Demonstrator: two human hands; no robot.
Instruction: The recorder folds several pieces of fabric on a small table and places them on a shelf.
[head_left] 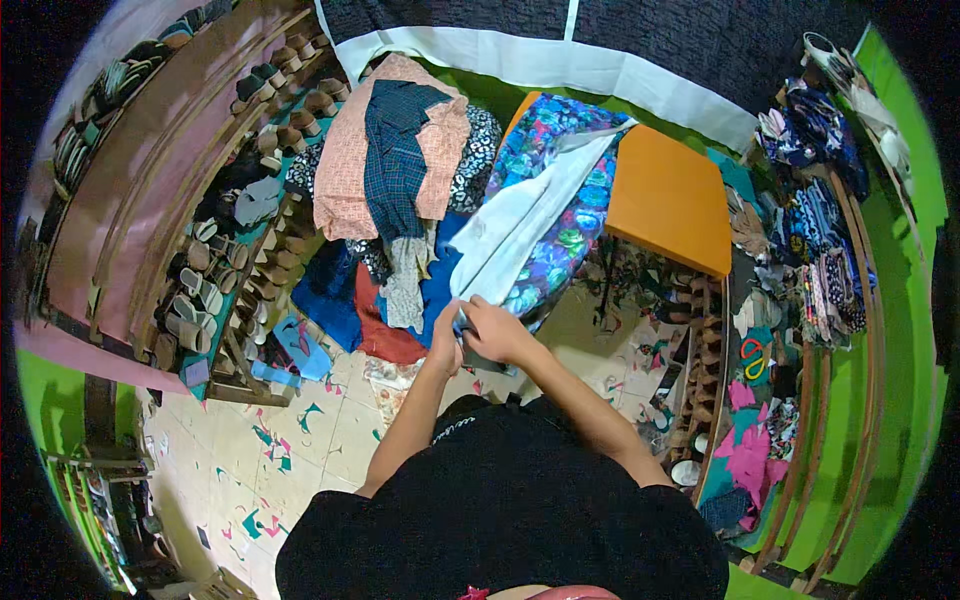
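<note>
A long pale blue cloth lies in lengthwise folds, its far end narrowing to a point. Beneath it is a blue and purple flower-patterned cloth. Close in front of me, my left hand and my right hand are side by side, both closed on the near end of the pale blue cloth. The fingers partly cover the edge they grip. Whether the pale blue piece is a garment or plain fabric, I cannot tell.
Left of the flowered cloth is a heap with a peach cloth and a dark checked cloth. An orange board stands right. Shoe forms line the left rack. Red-and-yellow-handled scissors lie right. Scraps litter the tiled floor.
</note>
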